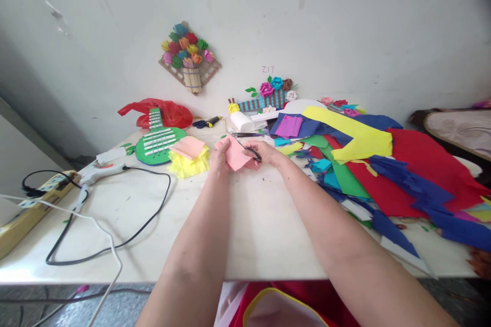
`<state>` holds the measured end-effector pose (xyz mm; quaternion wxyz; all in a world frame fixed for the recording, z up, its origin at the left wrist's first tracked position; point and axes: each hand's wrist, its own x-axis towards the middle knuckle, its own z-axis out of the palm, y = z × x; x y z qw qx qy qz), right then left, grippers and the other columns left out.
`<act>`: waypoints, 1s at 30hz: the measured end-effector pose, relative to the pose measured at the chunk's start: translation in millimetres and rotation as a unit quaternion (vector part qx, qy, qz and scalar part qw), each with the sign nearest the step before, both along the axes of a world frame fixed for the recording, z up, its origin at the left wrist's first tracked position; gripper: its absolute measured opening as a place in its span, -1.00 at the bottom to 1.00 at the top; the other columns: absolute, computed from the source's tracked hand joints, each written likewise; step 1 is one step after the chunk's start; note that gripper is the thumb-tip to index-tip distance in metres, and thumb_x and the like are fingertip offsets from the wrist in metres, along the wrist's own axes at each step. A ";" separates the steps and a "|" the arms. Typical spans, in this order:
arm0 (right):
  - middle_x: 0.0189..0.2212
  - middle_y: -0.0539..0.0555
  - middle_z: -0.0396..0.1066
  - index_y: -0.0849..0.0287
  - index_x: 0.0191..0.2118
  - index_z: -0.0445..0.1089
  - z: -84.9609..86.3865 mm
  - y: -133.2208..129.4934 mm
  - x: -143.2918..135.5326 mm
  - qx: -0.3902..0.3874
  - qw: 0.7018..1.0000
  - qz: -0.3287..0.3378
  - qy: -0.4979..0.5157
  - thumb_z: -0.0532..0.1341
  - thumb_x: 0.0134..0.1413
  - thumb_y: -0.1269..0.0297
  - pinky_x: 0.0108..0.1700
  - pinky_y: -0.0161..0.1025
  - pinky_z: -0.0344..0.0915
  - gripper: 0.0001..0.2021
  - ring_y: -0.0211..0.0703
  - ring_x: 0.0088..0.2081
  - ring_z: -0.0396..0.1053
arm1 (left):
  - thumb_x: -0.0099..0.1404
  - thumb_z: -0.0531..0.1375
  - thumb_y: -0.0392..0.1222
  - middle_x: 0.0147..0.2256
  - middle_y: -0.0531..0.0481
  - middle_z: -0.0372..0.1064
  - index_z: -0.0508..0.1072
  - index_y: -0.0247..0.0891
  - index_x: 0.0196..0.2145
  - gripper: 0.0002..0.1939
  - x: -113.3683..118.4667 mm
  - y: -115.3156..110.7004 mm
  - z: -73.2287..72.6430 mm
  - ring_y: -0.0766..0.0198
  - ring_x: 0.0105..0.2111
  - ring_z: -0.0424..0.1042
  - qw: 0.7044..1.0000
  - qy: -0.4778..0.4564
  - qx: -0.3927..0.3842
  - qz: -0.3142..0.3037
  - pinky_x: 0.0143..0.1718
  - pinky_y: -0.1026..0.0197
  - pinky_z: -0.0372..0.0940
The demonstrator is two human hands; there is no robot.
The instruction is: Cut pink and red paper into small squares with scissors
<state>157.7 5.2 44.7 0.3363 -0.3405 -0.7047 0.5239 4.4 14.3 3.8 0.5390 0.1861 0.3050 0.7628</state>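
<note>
Near the middle of the table, my left hand pinches a sheet of pink paper along its left side. My right hand is closed around the dark handles of a pair of scissors. The scissor blades reach up and left across the pink paper. Whether the blades are open or closed is too fine to make out. Just left of my left hand lies a stack of yellow paper with a peach piece on top.
A green guitar-shaped craft and a glue gun with a looping black cord lie to the left. A power strip sits at the left edge. Red paper, yellow paper and many scraps cover the right side.
</note>
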 end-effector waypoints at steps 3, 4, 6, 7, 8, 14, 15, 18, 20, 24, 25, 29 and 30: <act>-0.73 -0.13 0.14 0.18 -0.51 0.20 -0.5 0.2 2.5 0.016 0.999 0.014 -0.024 0.27 -0.01 0.07 -0.75 -0.43 0.03 -0.68 -0.39 -0.74 0.15 | 0.03 0.35 -0.31 -0.40 -0.08 0.48 0.42 -0.30 -0.38 -0.81 -0.1 -0.3 0.6 0.09 -0.24 0.50 1.000 -0.002 0.002 0.000 -0.17 0.09 0.42; -0.74 -0.12 0.15 0.18 -0.51 0.20 -0.9 0.8 3.3 0.023 0.999 0.016 -0.032 0.25 0.01 0.04 -0.76 -0.42 0.01 -0.67 -0.37 -0.74 0.17 | 0.03 0.35 -0.31 -0.40 -0.09 0.48 0.42 -0.30 -0.37 -0.80 -0.3 -0.2 0.8 0.09 -0.25 0.50 1.000 -0.002 0.000 -0.001 -0.17 0.09 0.42; -0.73 -0.11 0.18 0.17 -0.50 0.21 -1.7 2.2 4.4 0.030 0.999 0.015 -0.040 0.23 0.02 0.01 -0.75 -0.42 0.01 -0.66 -0.35 -0.73 0.20 | 0.02 0.35 -0.30 -0.38 -0.10 0.48 0.43 -0.31 -0.36 -0.79 -0.9 0.7 0.6 0.09 -0.26 0.50 1.000 0.004 -0.001 -0.010 -0.17 0.08 0.42; -0.73 -0.11 0.18 0.17 -0.49 0.21 -2.1 2.9 4.6 0.030 0.999 0.014 -0.041 0.23 0.03 0.00 -0.75 -0.41 0.02 -0.65 -0.35 -0.73 0.21 | 0.02 0.36 -0.29 -0.38 -0.10 0.48 0.42 -0.31 -0.36 -0.78 -1.3 1.3 0.1 0.10 -0.26 0.50 1.000 0.008 0.000 -0.014 -0.16 0.08 0.42; -0.72 -0.11 0.18 0.17 -0.48 0.22 -2.5 3.5 4.6 0.030 0.999 0.012 -0.041 0.23 0.02 -0.01 -0.75 -0.41 0.02 -0.65 -0.34 -0.73 0.22 | 0.01 0.36 -0.29 -0.38 -0.10 0.48 0.42 -0.31 -0.35 -0.77 -1.7 2.1 -0.5 0.11 -0.27 0.50 1.000 0.013 0.003 -0.020 -0.16 0.08 0.42; -0.72 -0.13 0.15 0.18 -0.46 0.23 -7.2 8.9 1.8 0.027 0.999 0.012 -0.030 0.27 -0.03 -0.04 -0.75 -0.39 0.00 -0.63 -0.36 -0.74 0.17 | -0.01 0.37 -0.25 -0.39 -0.10 0.47 0.42 -0.33 -0.33 -0.72 -2.3 3.2 -3.9 0.16 -0.34 0.49 0.998 0.014 0.026 -0.054 -0.17 0.06 0.40; -0.72 -0.14 0.15 0.18 -0.45 0.24 -8.7 10.8 1.3 0.026 0.999 0.013 -0.030 0.28 -0.05 -0.05 -0.74 -0.39 0.01 -0.62 -0.36 -0.74 0.16 | -0.02 0.38 -0.25 -0.39 -0.10 0.47 0.42 -0.32 -0.32 -0.71 -1.9 2.8 -3.8 0.16 -0.34 0.49 0.998 0.014 0.029 -0.054 -0.17 0.06 0.40; -0.69 -0.15 0.17 0.19 -0.43 0.26 -13.5 16.6 -0.1 0.038 0.999 0.008 -0.030 0.34 -0.16 -0.06 -0.71 -0.39 0.05 -0.59 -0.38 -0.72 0.14 | -0.01 0.36 -0.28 -0.36 -0.11 0.48 0.43 -0.34 -0.31 -0.72 -0.4 1.5 -2.9 0.18 -0.35 0.49 0.998 0.011 0.029 -0.047 -0.18 0.08 0.39; -0.68 -0.15 0.18 0.19 -0.43 0.28 -15.9 19.1 -1.0 0.053 0.998 0.000 -0.029 0.37 -0.24 -0.06 -0.69 -0.39 0.04 -0.57 -0.39 -0.69 0.12 | 0.01 0.35 -0.29 -0.37 -0.12 0.48 0.44 -0.35 -0.33 -0.75 0.6 0.6 -1.9 0.19 -0.35 0.48 0.999 0.009 0.023 -0.041 -0.19 0.09 0.40; -0.66 -0.15 0.18 0.20 -0.44 0.31 -17.5 20.1 -2.7 0.063 0.997 -0.023 -0.029 0.39 -0.34 -0.09 -0.66 -0.39 0.01 -0.53 -0.39 -0.64 0.10 | 0.01 0.36 -0.29 -0.40 -0.10 0.47 0.43 -0.34 -0.34 -0.76 1.2 -0.9 -0.1 0.16 -0.34 0.49 0.999 0.010 0.022 -0.037 -0.19 0.10 0.40; -0.66 -0.14 0.18 0.21 -0.44 0.31 -17.6 20.1 -3.1 0.064 0.997 -0.026 -0.029 0.39 -0.35 -0.10 -0.65 -0.39 0.01 -0.52 -0.38 -0.63 0.11 | 0.00 0.36 -0.28 -0.41 -0.09 0.46 0.43 -0.33 -0.34 -0.75 1.1 -1.2 0.2 0.16 -0.34 0.49 0.999 0.011 0.021 -0.036 -0.19 0.09 0.40; -0.63 -0.11 0.22 0.22 -0.45 0.32 -17.5 19.5 -4.0 0.069 0.997 -0.030 -0.024 0.39 -0.39 -0.12 -0.61 -0.38 0.01 -0.49 -0.36 -0.59 0.15 | 0.00 0.37 -0.28 -0.42 -0.06 0.46 0.42 -0.31 -0.34 -0.75 0.4 -1.4 1.3 0.17 -0.35 0.49 0.999 0.017 0.012 -0.031 -0.22 0.11 0.41; -0.62 -0.11 0.22 0.22 -0.45 0.31 -17.5 19.3 -4.2 0.071 0.997 -0.032 -0.021 0.39 -0.39 -0.13 -0.60 -0.38 0.01 -0.49 -0.35 -0.58 0.16 | 0.00 0.37 -0.28 -0.42 -0.06 0.46 0.42 -0.31 -0.34 -0.75 0.3 -1.4 1.5 0.18 -0.36 0.49 0.999 0.016 0.011 -0.032 -0.23 0.12 0.41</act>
